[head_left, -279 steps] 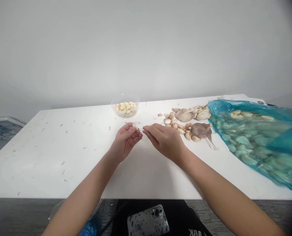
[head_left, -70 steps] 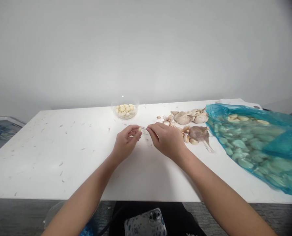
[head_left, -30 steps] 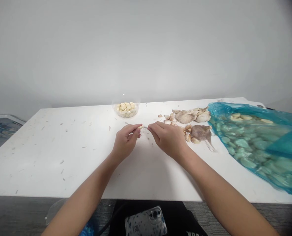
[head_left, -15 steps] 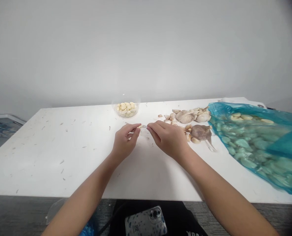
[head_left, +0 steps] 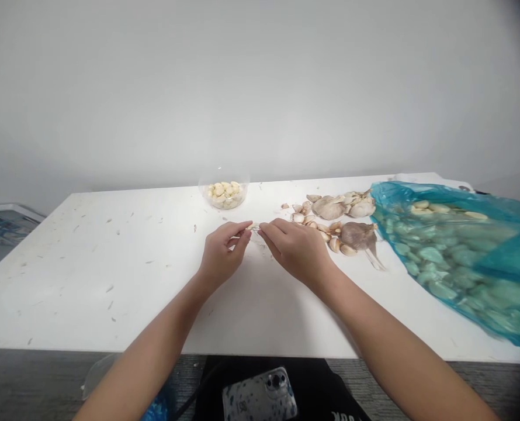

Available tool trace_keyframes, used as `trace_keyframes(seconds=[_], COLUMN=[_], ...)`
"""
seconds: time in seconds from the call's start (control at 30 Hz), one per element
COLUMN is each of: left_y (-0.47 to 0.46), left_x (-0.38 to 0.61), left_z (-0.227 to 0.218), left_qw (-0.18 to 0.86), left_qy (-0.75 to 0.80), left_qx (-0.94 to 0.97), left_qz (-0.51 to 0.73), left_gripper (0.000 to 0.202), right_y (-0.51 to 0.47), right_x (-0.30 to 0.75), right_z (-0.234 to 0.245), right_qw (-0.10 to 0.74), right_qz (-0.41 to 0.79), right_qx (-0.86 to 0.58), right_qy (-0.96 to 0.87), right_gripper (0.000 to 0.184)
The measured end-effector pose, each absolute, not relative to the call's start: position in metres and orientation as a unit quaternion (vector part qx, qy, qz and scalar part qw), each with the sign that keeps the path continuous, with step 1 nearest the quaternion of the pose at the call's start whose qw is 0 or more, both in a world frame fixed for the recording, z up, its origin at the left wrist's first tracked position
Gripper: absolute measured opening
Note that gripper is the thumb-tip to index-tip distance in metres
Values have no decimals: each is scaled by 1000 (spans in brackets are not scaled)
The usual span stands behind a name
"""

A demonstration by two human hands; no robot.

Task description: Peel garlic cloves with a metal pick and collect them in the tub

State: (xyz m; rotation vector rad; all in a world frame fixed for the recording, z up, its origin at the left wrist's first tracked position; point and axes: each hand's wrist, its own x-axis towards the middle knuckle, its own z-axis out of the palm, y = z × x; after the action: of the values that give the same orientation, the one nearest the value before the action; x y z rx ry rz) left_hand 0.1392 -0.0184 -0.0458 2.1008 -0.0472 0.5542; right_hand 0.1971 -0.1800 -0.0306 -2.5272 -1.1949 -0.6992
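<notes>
Indoor rm, prob. home or office w/ a table used for food prep; can't tell which. Plain pale wall (head_left: 260,88) right behind a long white table (head_left: 132,257), grey streaky floor (head_left: 496,386) below. Kitchen-type stuff on top: clear bowl (head_left: 224,174) w/ peeled cloves (head_left: 225,194), garlic bulbs (head_left: 329,207) and loose cloves (head_left: 334,244) on the R, big blue plastic bag (head_left: 514,245) beside them, bits of skin (head_left: 110,288) scattered abt. Casual seated setup: phone (head_left: 260,397) on a dark-clothed lap (head_left: 315,386). White-edged item (head_left: 8,225) far L, too unclear to ID.
</notes>
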Motion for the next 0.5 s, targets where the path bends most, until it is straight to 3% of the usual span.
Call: trace_keyframes(seconds=[0.27, 0.5], left_y=[-20, -16], left_x=[137, 141], left_z=[-44, -47], left_qw=[453, 345], left_qy=[-31, -78], left_qx=[861, 893], left_qz=[229, 278], left_gripper=[26, 18], right_y=[-180, -182], right_x=[199, 201], right_z=[-31, -33], right_qw=[106, 85], right_qz=[-244, -268], right_qx=[-869, -855], right_qy=[-418, -436], right_gripper=[18, 22])
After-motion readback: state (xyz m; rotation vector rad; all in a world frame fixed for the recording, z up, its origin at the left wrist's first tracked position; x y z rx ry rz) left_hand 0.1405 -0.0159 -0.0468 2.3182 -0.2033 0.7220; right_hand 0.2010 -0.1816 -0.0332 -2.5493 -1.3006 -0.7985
